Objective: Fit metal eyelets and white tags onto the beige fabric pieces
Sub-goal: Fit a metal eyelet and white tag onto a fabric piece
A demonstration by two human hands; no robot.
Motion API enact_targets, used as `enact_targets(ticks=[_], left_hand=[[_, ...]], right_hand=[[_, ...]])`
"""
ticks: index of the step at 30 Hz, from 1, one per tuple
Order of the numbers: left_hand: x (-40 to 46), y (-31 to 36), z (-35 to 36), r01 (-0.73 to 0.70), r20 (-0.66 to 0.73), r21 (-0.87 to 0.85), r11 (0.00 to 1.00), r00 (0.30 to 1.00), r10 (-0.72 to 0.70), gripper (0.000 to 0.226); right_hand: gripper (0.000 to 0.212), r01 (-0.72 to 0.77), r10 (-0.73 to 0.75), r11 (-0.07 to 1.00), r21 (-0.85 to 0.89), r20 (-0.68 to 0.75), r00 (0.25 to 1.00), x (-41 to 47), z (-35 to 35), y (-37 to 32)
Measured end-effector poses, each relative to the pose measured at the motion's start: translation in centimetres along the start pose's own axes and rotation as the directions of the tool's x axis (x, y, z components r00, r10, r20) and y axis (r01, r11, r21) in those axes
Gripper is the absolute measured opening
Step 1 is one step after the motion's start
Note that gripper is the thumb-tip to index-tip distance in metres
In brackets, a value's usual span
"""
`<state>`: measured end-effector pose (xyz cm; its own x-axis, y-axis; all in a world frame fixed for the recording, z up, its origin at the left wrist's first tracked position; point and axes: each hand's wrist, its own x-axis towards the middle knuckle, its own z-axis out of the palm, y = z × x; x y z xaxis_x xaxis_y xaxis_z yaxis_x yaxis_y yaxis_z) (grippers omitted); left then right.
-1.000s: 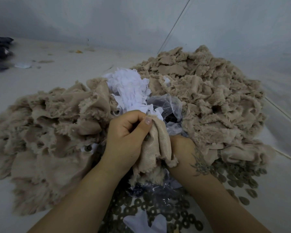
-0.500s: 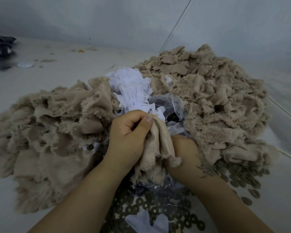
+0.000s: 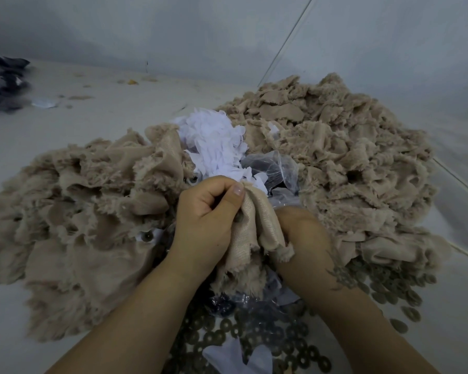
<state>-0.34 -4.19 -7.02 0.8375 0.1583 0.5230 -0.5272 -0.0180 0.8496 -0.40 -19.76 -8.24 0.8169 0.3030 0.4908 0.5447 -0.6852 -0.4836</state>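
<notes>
Head cam is all you've got here, so: you're working on a pale grey-white surface (image 3: 52,147) that runs back to a plain grey wall (image 3: 173,31), with a thin cord (image 3: 287,40) slanting down it. Way off beyond your left hand (image 3: 204,220), at the frame edge, there's a dark bundle (image 3: 3,82), too blurry to say what it is, plus some small scraps scattered near it.

Your left hand is closed on the beige fabric piece (image 3: 254,228), thumb pressed flat on top against the curled fingers, pinching it by its upper end. The piece hangs between your two hands, long axis roughly vertical in frame, top end pointing away from you toward the white tags (image 3: 214,141), fuzzy bottom edge trailing toward your wrists. A small dark round spot sits right under your thumb, can't tell if it's an eyelet.

Your right hand (image 3: 305,241) is tucked behind the fabric, fingers totally hidden, so I can't tell if it's gripping anything.

Left of your left hand is one heap of beige pieces (image 3: 73,217), right of your right hand a bigger fabric heap (image 3: 349,147). A clear plastic bag (image 3: 276,168) sits just past your knuckles. Loose metal eyelets (image 3: 281,344) lie spread under your forearms, partly cut off at the bottom edge.
</notes>
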Motion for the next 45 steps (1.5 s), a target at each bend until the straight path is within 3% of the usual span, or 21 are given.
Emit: enact_targets(ticks=[3, 5, 8, 11, 14, 16, 20, 24, 27, 30, 33, 36, 42, 45], left_hand=[[0.0, -0.1, 0.0, -0.005, -0.005, 0.001, 1.0, 1.0, 0.005, 0.028], [0.0, -0.3, 0.0, 0.016, -0.035, -0.018, 1.0, 0.999, -0.016, 0.028], [0.2, -0.5, 0.0, 0.054, -0.091, -0.052, 0.997, 0.994, -0.059, 0.032], [0.4, -0.6, -0.1, 0.06, -0.119, -0.051, 0.997, 0.991, -0.065, 0.03], [0.4, -0.5, -0.1, 0.052, -0.117, -0.049, 0.997, 0.991, -0.057, 0.033], [0.3, -0.4, -0.1, 0.045, -0.118, -0.04, 0.998, 0.992, -0.05, 0.033], [0.3, -0.5, -0.1, 0.064, -0.129, -0.03, 0.998, 0.989, -0.067, 0.03], [0.4, -0.6, -0.1, 0.067, -0.142, -0.029, 0.997, 0.987, -0.07, 0.029], [0.4, -0.6, 0.0, 0.067, -0.139, -0.035, 0.997, 0.988, -0.071, 0.032], [0.1, -0.5, 0.2, 0.065, -0.104, -0.039, 0.997, 0.992, -0.069, 0.033], [-0.2, -0.5, 0.5, 0.077, -0.071, -0.029, 0.997, 0.994, -0.079, 0.028], [-0.4, -0.4, 0.8, 0.083, -0.038, -0.024, 0.996, 0.996, -0.084, 0.026], [-0.8, 0.0, 1.1, 0.091, 0.053, -0.054, 0.994, 0.995, -0.088, 0.024], [-0.9, -0.1, 1.2, 0.089, 0.073, -0.056, 0.994, 0.994, -0.084, 0.018]], right_hand=[[0.007, -0.073, 0.076, 0.995, 0.068, -0.049, 0.996, -0.3, -1.3, 0.1], [0.012, -0.253, 0.264, 0.944, 0.213, -0.027, 0.964, -0.4, -1.9, 0.1], [0.011, -0.575, 0.508, 0.632, 0.519, 0.283, 0.814, -0.1, -3.2, 0.2], [0.012, -0.689, 0.454, 0.443, 0.574, 0.519, 0.724, 0.1, -5.2, 0.8], [0.008, -0.694, 0.336, 0.314, 0.647, 0.608, 0.719, 0.1, -6.2, 1.1], [0.009, -0.687, 0.25, 0.284, 0.669, 0.64, 0.727, 0.0, -6.4, 1.2], [0.007, -0.693, 0.138, 0.353, 0.628, 0.698, 0.703, -0.1, -6.4, 1.2], [0.01, -0.689, 0.194, 0.568, 0.451, 0.739, 0.645, -0.2, -6.2, 1.1], [0.017, -0.696, 0.237, 0.59, 0.408, 0.737, 0.633, -0.2, -5.7, 1.0], [0.028, -0.682, 0.29, 0.546, 0.487, 0.654, 0.699, -0.2, -4.5, 0.4], [0.031, -0.624, 0.343, 0.418, 0.66, 0.522, 0.781, 0.0, -3.3, -0.1], [0.019, -0.527, 0.41, 0.322, 0.787, 0.386, 0.827, 0.2, -2.4, -0.1], [0.019, -0.346, 0.345, 0.452, 0.822, 0.196, 0.918, -0.1, -2.0, 0.1], [0.017, -0.292, 0.352, 0.572, 0.766, 0.092, 0.931, -0.2, -1.8, -0.1]])
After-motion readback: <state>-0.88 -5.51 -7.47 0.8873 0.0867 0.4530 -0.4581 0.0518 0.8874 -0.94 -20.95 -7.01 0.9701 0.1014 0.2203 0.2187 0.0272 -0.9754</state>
